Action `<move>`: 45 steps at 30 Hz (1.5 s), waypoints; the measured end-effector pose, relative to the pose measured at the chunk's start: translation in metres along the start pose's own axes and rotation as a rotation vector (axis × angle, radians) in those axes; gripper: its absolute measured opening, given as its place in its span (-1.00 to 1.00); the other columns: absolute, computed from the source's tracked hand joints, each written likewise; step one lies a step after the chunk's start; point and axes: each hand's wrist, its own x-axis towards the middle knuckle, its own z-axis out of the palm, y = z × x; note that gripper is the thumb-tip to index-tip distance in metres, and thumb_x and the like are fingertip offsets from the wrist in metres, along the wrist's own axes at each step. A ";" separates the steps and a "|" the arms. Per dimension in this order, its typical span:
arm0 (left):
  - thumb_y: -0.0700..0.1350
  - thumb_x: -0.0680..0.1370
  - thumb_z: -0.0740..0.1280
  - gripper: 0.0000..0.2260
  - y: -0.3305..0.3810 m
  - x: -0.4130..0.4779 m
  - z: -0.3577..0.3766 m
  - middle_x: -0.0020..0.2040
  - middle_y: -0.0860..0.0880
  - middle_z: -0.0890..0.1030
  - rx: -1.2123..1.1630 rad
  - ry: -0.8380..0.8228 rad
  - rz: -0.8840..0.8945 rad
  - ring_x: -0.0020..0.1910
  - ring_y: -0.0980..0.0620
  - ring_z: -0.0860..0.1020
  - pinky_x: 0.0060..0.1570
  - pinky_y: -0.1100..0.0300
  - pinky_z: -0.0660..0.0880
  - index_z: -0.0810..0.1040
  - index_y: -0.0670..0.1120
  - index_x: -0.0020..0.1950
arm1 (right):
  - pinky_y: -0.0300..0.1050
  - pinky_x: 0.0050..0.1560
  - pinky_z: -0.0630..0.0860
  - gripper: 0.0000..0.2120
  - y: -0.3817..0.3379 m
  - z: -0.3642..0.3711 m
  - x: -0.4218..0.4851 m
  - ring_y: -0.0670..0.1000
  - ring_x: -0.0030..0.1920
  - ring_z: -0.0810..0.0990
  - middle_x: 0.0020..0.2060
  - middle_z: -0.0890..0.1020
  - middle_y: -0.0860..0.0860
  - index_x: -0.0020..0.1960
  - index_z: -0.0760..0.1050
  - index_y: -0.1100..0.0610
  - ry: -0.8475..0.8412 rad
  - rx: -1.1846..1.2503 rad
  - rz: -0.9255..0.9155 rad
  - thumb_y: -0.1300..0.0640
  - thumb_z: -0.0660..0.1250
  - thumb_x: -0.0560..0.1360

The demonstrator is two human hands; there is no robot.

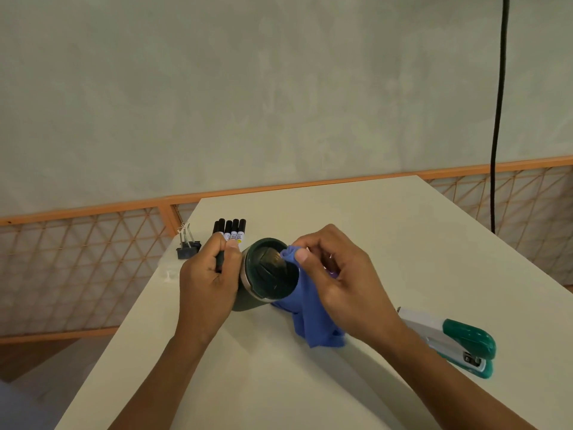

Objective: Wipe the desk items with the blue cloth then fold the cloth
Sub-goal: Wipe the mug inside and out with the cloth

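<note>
A dark green tumbler [271, 271] with a steel band under its lid stands near the middle of the white desk [403, 231]. My left hand [206, 283] grips it from the left, fingers curled round a dark part at its side. My right hand [344, 283] pinches a bunched corner of the blue cloth [310, 318] against the lid's right rim. The remainder of the cloth hangs down the tumbler's right side onto the desk. Several black markers [231, 228] lie side by side just behind my left hand. A teal and grey stapler [459, 342] lies to the right, near my right forearm.
Black binder clips [187, 246] sit at the desk's left edge, beside the markers. An orange mesh railing [93, 243] runs behind and left of the desk. A black cable [497, 119] hangs down at the right, in front of the pale wall.
</note>
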 end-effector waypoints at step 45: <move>-0.11 0.60 0.39 -0.83 0.014 0.000 0.011 -0.07 -0.12 0.68 -0.831 -0.300 -0.550 -0.11 0.01 0.61 0.01 0.18 0.60 0.63 -0.21 0.07 | 0.17 0.02 0.67 -0.89 0.017 0.015 -0.008 0.02 -0.01 0.73 0.00 0.75 -0.10 0.14 0.69 -0.15 0.167 0.168 0.221 -0.01 0.46 0.63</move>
